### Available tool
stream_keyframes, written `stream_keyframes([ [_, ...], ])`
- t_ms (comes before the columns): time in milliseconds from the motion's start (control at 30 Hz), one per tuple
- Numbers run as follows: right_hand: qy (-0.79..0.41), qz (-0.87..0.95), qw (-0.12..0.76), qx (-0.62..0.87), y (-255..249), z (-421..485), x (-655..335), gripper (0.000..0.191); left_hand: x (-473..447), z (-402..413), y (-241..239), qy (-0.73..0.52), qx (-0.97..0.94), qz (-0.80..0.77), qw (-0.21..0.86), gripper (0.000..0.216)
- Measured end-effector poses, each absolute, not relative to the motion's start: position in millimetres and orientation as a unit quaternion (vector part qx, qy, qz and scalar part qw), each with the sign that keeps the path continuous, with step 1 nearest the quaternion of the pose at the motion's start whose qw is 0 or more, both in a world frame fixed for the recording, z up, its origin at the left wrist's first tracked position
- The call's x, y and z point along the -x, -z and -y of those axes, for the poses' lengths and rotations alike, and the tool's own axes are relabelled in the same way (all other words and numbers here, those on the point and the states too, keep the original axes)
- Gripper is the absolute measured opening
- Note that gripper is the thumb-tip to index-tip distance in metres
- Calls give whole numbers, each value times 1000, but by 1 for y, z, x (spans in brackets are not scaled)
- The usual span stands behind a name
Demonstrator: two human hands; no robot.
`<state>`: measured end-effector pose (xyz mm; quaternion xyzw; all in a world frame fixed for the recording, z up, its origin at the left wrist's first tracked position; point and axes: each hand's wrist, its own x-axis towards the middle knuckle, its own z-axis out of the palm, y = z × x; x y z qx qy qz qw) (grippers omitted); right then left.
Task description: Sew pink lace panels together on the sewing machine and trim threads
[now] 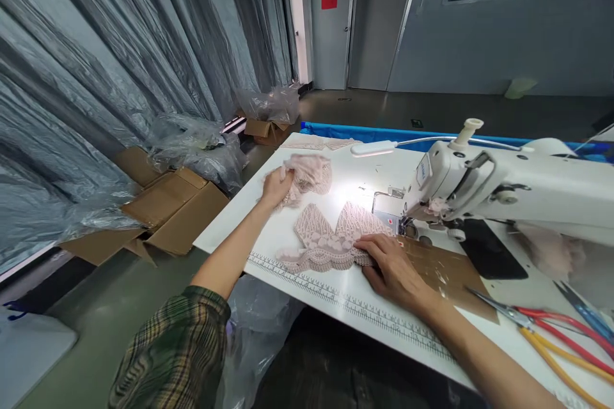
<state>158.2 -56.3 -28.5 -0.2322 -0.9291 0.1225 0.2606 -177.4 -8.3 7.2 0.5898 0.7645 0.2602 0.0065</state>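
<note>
My left hand [277, 188] is closed on a crumpled pink lace piece [311, 172] at the left side of the white sewing table. Nearer to me, a second pink lace piece with two pointed cups and a scalloped band [316, 246] lies flat on the table. The fingers of my right hand [391, 265] are bent over the right end of that band, with the thumb at its lower edge. Just to the right stands a white sewing machine [480, 182]; the right cup's tip area reaches close to its needle plate [387, 208].
Red- and yellow-handled scissors [532, 323] lie at the right, beside blue-handled ones [582, 313]. A printed ruler [336, 294] runs along the front edge. More lace [319, 142] lies at the far edge. A white lamp [374, 149] lights the table. Cardboard boxes [177, 211] stand left.
</note>
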Motion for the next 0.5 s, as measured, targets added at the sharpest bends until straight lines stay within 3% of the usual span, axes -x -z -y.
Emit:
stream_keyframes([
  [233,-119,936,250,217,26,49,-164,35,163,22,-5,-263,-609,-746,59,52],
  [333,-119,938,248,212,27,46,-170,39,159,36,-2,-212,-726,-650,76,78],
  [500,-118,947,223,200,31,38,-177,50,177,116,24,-361,-671,-647,-26,55],
])
